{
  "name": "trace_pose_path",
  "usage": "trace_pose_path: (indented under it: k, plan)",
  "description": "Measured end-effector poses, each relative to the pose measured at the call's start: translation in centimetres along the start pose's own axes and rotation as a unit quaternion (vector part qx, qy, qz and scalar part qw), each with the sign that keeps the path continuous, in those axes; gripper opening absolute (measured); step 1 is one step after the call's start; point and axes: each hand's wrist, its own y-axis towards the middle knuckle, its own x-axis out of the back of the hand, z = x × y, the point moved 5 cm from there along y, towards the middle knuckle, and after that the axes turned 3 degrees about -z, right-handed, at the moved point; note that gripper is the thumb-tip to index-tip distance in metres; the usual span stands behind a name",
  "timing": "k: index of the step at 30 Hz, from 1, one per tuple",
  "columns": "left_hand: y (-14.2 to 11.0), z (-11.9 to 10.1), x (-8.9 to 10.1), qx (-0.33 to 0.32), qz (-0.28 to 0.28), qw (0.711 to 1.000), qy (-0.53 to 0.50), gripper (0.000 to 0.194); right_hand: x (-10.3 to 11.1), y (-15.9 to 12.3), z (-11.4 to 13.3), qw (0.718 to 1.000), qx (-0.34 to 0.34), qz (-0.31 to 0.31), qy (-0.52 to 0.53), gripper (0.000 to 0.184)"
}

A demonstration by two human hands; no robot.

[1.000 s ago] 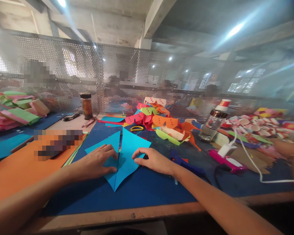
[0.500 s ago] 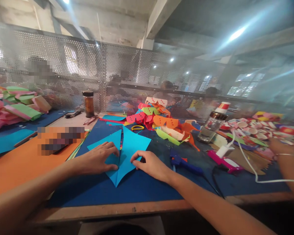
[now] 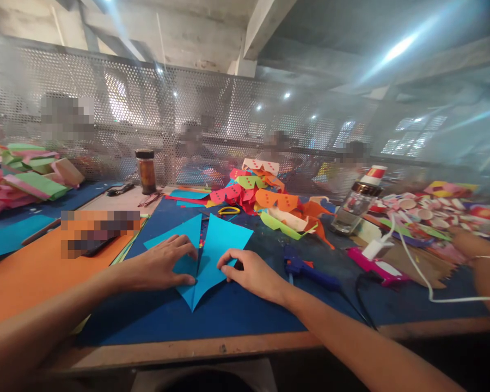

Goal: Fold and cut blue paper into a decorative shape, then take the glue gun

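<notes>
Perforated metal screening [image 3: 212,103] stands behind the blue-topped bench [image 3: 122,329]. From the left come heaped coloured paper [image 3: 36,182], an orange sheet [image 3: 24,277], then the left hand [image 3: 165,265], open on the creased blue paper [image 3: 222,234] near mid-bench. At that paper's right side the right hand [image 3: 249,272] curls; I cannot tell whether it pinches. Rightward lie a glue gun [image 3: 312,271] and a glass jar [image 3: 353,209].

Beyond the left fingers [image 3: 184,249], the gap in the blue paper [image 3: 212,258] has widened, the right flap's far tip now farther from the left flap's.
</notes>
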Motion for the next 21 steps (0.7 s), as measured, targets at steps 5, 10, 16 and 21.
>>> trace_pose_path:
  k: [5,10,16,21]
  plan:
    - [-0.08,-0.08,0.11,0.009,0.012,1.000,0.006,0.039,-0.02,-0.24,0.23,1.000,0.021,-0.017,-0.002,0.010]
    - [-0.08,-0.08,0.10,0.002,0.008,1.000,0.006,0.040,-0.33,-0.16,0.33,1.000,0.028,-0.009,-0.006,0.008]
    - [-0.02,0.00,0.07,0.000,0.007,1.000,0.001,0.042,-0.42,-0.03,0.17,0.999,0.034,-0.009,-0.010,0.007]
    - [-0.06,-0.12,0.20,0.002,0.007,1.000,-0.009,0.041,-0.40,-0.03,0.21,0.999,0.036,-0.012,-0.009,0.007]
